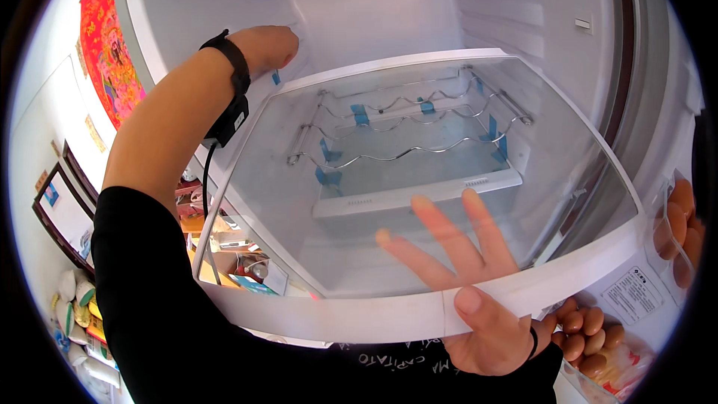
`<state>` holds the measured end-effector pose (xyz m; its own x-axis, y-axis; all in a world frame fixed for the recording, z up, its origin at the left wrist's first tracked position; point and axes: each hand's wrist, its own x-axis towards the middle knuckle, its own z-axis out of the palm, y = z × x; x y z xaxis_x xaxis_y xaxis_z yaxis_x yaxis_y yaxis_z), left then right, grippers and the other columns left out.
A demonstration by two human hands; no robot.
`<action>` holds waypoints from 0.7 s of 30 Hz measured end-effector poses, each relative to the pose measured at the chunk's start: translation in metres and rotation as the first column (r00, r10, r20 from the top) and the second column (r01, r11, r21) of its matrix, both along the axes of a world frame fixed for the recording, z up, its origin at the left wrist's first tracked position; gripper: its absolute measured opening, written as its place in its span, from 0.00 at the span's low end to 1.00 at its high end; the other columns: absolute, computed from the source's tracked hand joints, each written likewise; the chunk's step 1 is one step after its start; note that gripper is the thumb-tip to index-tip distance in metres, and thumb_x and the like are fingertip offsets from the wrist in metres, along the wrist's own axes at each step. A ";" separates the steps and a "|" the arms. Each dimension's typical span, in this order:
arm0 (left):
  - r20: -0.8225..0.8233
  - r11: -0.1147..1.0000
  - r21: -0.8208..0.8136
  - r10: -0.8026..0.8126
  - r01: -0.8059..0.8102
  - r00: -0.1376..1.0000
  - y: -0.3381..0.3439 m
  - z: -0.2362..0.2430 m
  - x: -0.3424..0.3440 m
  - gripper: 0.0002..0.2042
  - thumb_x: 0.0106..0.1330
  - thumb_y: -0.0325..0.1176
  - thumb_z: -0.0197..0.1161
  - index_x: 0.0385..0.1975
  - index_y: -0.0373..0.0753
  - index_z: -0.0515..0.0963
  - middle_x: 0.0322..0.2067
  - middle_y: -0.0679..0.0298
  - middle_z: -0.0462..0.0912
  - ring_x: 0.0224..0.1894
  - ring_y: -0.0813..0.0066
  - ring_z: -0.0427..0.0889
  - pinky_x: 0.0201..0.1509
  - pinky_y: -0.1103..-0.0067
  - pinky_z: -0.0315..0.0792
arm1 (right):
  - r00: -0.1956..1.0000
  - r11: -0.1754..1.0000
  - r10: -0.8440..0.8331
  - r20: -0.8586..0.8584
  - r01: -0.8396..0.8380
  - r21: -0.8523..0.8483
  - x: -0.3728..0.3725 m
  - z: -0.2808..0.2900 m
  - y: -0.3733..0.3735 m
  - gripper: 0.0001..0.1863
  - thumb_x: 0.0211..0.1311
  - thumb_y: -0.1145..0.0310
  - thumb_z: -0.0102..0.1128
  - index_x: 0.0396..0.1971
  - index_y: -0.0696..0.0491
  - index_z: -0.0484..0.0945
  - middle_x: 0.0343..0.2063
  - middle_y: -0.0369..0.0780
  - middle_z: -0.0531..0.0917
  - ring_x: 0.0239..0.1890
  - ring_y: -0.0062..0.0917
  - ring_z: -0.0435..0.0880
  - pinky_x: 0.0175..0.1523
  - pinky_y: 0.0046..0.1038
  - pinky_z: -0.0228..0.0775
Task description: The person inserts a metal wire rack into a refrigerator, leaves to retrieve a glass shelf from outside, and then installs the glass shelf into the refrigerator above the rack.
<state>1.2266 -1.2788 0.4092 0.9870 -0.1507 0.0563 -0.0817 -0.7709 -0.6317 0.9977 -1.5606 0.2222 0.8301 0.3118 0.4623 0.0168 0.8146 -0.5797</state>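
A glass refrigerator shelf [262, 202] with a white rim is tilted across the middle of the view. My right hand [497, 344] grips its front rim, thumb on the near side and spread fingers visible through the glass. My left hand [273, 43] is curled near the shelf's far left corner, against the refrigerator's inner left side. Its fingertips are hidden, so what they hold cannot be made out. A small blue tape piece [276, 77] shows just below that hand. Through the glass appear a wavy wire rack [404, 153] and several blue tape strips [360, 114].
The white refrigerator interior [374, 7] surrounds the shelf. Brown eggs [583, 333] sit at the lower right, with more eggs [677, 221] in the door. A black cable [206, 202] hangs from my left wrist. Packages [82, 322] stand at the far left.
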 end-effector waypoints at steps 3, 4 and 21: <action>0.038 0.999 0.015 -0.039 0.039 0.999 -0.003 -0.007 -0.004 0.05 0.43 0.22 0.56 0.20 0.38 0.76 0.25 0.57 0.78 0.31 0.61 0.76 0.32 0.73 0.70 | 0.999 0.999 0.041 0.003 -0.041 0.036 0.002 -0.003 -0.001 0.41 0.55 0.72 0.50 0.63 0.53 0.33 0.61 0.58 0.44 0.60 0.58 0.50 0.55 0.55 0.59; 0.036 0.999 0.021 -0.050 0.049 0.998 -0.007 -0.007 -0.007 0.06 0.43 0.21 0.56 0.21 0.38 0.77 0.25 0.56 0.78 0.31 0.62 0.77 0.32 0.73 0.70 | 0.999 0.998 0.048 0.010 -0.048 0.048 0.001 -0.002 -0.003 0.41 0.55 0.72 0.51 0.63 0.53 0.34 0.61 0.57 0.44 0.60 0.58 0.49 0.55 0.55 0.59; -0.005 0.997 -0.052 0.064 -0.064 0.998 -0.003 -0.008 0.000 0.14 0.44 0.15 0.55 0.29 0.41 0.77 0.30 0.56 0.77 0.38 0.60 0.75 0.38 0.73 0.69 | 0.966 0.961 0.190 0.175 -0.219 0.167 0.013 -0.015 0.012 0.46 0.55 0.75 0.46 0.62 0.42 0.22 0.63 0.53 0.33 0.64 0.54 0.38 0.62 0.54 0.41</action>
<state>1.2269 -1.2816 0.4009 0.9947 -0.0839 0.0595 -0.0327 -0.8066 -0.5902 1.0104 -1.5486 0.2072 0.6706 0.3646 0.6460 -0.0830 0.9023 -0.4231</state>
